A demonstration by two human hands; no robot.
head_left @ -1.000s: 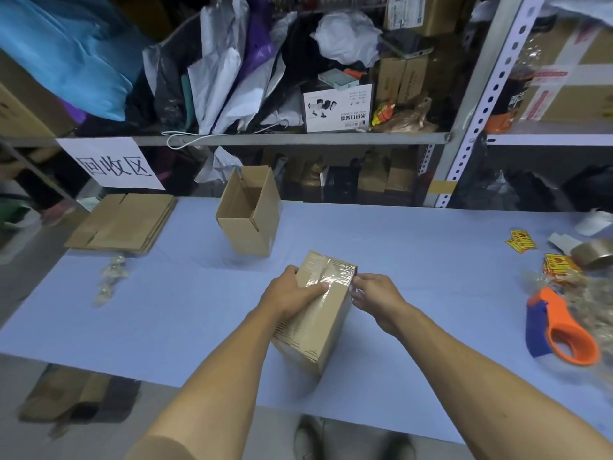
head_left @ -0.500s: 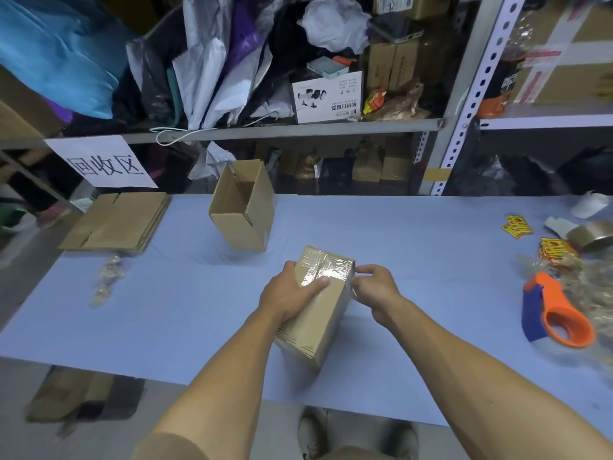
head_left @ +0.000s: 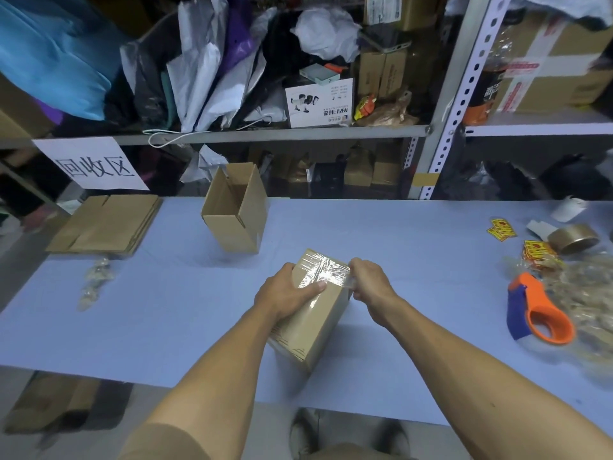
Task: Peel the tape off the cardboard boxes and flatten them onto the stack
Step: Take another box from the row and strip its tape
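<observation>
A small taped cardboard box [head_left: 311, 330] stands tilted on the blue table, shiny clear tape [head_left: 323, 272] across its top. My left hand [head_left: 287, 293] grips the box's top left edge, thumb lying over the tape. My right hand [head_left: 368, 282] pinches the tape end at the box's top right edge. Behind it an open box [head_left: 237, 210] sits upright. A stack of flattened boxes [head_left: 106, 224] lies at the far left of the table.
An orange and blue tape dispenser [head_left: 537, 313], a brown tape roll [head_left: 574, 239], yellow stickers [head_left: 502, 229] and crumpled tape [head_left: 583, 287] lie at the right. A wad of peeled tape [head_left: 94, 282] lies at the left. Loaded shelves [head_left: 298, 131] stand behind the table [head_left: 166, 310].
My right hand has closed its fingers on the tape at the box's right edge and drawn slightly down. The left hand keeps its hold on the box.
</observation>
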